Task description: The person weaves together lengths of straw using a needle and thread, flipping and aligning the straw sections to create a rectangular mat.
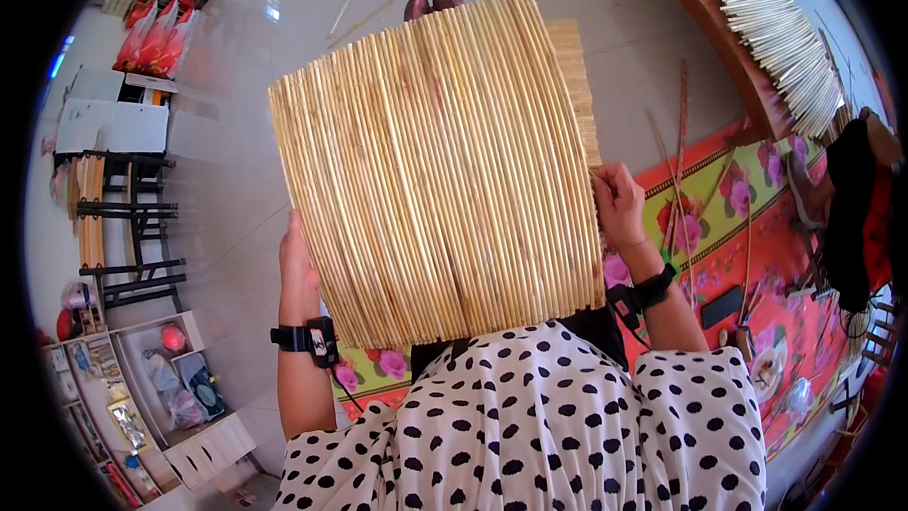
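A large panel of straw-coloured stalks laid side by side, a reed mat [435,170], spans the space over my lap. A second layer of similar stalks [572,66] shows from under its far right edge. My right hand [619,203] is at the mat's right edge, fingers curled and pinching there. Along the left edge my left hand [296,260] holds the mat from the side, partly underneath; most of its fingers are hidden. Each wrist wears a black strap; a small box shows on the left strap [320,341].
A wooden bench [700,9] at the far right bears a fan of pale stalks [776,43]. Loose sticks [679,161] and a dark phone [722,306] lie on the flowered mat [653,274]. Folding stools [137,227] and a compartmented box [180,378] stand left. Someone sits at right.
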The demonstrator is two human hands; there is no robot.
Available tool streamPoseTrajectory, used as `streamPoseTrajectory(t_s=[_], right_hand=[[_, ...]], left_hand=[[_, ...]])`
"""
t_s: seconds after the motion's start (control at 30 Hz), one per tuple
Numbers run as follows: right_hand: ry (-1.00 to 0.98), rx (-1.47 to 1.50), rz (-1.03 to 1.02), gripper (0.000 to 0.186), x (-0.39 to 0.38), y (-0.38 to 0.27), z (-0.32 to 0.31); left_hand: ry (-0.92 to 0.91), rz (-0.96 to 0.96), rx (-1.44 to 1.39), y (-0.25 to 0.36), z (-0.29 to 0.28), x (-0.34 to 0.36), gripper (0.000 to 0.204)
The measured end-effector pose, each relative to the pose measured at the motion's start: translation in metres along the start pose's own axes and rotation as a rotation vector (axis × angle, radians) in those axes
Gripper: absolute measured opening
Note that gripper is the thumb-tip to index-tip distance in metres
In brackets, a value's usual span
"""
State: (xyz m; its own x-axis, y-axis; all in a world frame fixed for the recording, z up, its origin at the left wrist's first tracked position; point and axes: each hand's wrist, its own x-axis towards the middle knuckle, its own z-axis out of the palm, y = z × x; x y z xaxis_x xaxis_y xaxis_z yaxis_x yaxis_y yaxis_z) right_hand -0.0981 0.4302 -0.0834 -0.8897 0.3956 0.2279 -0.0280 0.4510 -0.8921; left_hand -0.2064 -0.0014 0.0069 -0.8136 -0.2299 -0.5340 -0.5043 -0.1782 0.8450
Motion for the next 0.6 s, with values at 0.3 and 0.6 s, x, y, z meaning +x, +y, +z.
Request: streamPoseTrajectory(t_s=[0.3, 0.6], right_hand=[[-0.002, 0.032, 0.039, 0.004, -0.001, 0.001, 0.001], [0.028, 0.115, 0.109, 0.003, -0.003, 0.006, 0.005]], left_hand=[[-0.036, -0.002, -0.016, -0.007, -0.01, 0.005, 0.046], [-0.04, 0.062, -0.017, -0.012, -0.019, 0.003, 0.045]])
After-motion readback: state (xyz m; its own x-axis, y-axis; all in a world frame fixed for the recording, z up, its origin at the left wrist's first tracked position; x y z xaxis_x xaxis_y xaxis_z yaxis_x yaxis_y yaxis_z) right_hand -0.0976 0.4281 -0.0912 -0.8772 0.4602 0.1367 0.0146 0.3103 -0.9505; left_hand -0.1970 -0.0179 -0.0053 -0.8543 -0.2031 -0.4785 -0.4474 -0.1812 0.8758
